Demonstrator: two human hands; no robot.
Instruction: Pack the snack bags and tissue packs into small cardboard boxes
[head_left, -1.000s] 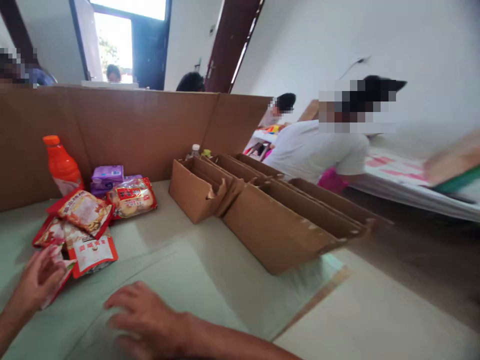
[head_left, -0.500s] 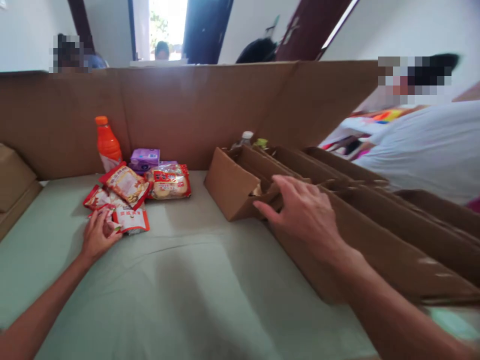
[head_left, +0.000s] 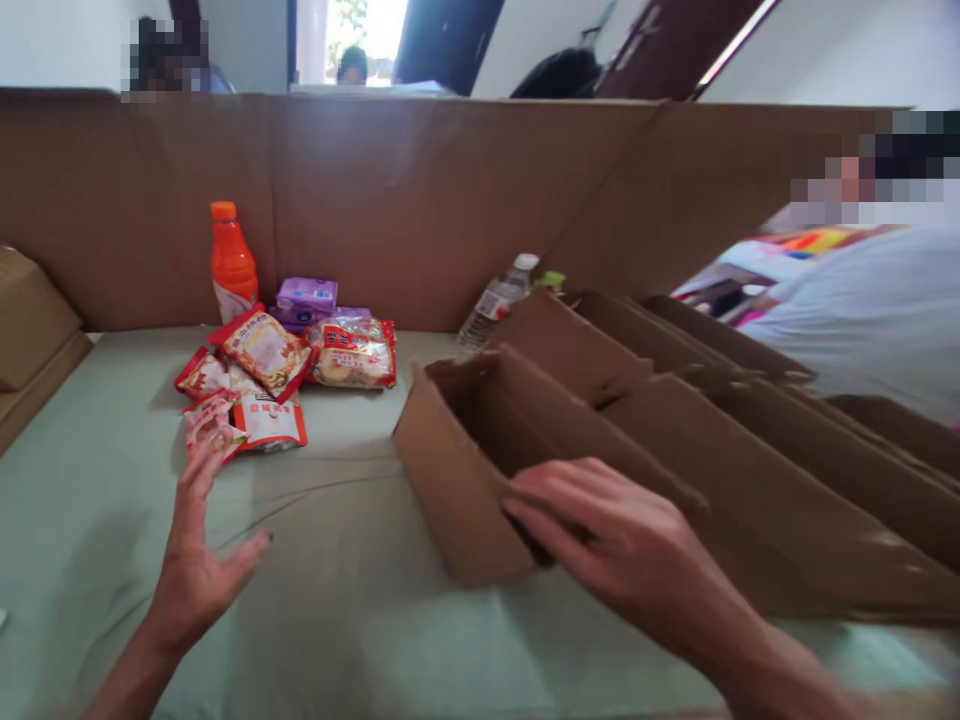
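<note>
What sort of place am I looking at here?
Probably a room used for packing goods: a row of open cardboard boxes, one gripped by the right hand, snack packets and an orange bottle on a green sheet, other people nearby.

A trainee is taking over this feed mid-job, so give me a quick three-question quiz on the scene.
1. True or false: the left hand holds a snack packet.
2. The right hand grips: A water bottle, B cardboard box, C snack packet?
3. Fill in: the orange bottle stands to the ___ of the purple pack.
Key: 1 false; 2 B; 3 left.
</note>
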